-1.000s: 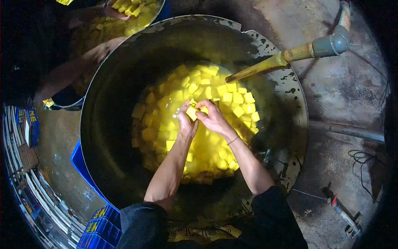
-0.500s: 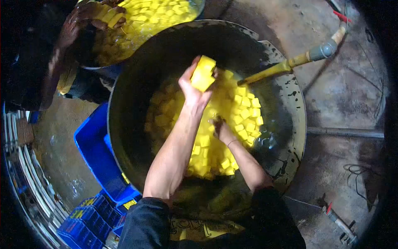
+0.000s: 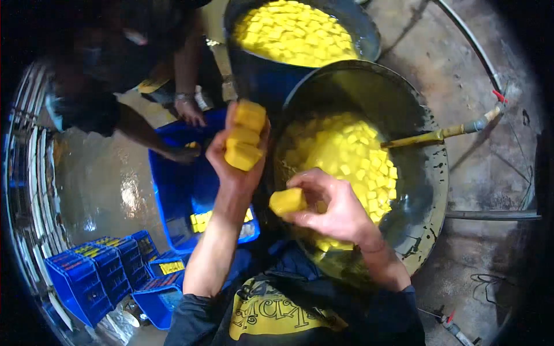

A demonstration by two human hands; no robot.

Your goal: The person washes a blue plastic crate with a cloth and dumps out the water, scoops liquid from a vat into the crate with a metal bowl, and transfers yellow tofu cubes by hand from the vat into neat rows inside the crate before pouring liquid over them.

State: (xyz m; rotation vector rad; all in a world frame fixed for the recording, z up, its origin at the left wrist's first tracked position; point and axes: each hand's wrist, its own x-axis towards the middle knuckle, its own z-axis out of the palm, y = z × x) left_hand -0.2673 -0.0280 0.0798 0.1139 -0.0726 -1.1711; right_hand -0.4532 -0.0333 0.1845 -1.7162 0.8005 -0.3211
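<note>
My left hand (image 3: 236, 161) is raised over the blue plastic tub (image 3: 173, 184), fingers wrapped along a row of three yellow blocks (image 3: 243, 137) that look like tofu. My right hand (image 3: 340, 210) pinches one more yellow tofu block (image 3: 287, 200) between thumb and fingers, above the near left rim of the large round vat (image 3: 418, 230). Yellow liquid and many loose yellow tofu cubes (image 3: 369, 164) fill part of that vat. At the bottom of the blue tub a row of yellow blocks (image 3: 202, 222) lies, partly hidden by my left forearm.
A second vat (image 3: 366, 37) full of yellow cubes stands behind. Another person's hands (image 3: 183, 153) reach to the tub's far rim. Blue crates (image 3: 83, 288) are stacked at lower left. A yellowed pipe (image 3: 412, 140) slopes into the large vat; another pipe (image 3: 490, 215) runs along the floor.
My view has shifted left. My left hand has moved with its blocks from over the vat to over the blue tub. My right hand has risen from the liquid with a block.
</note>
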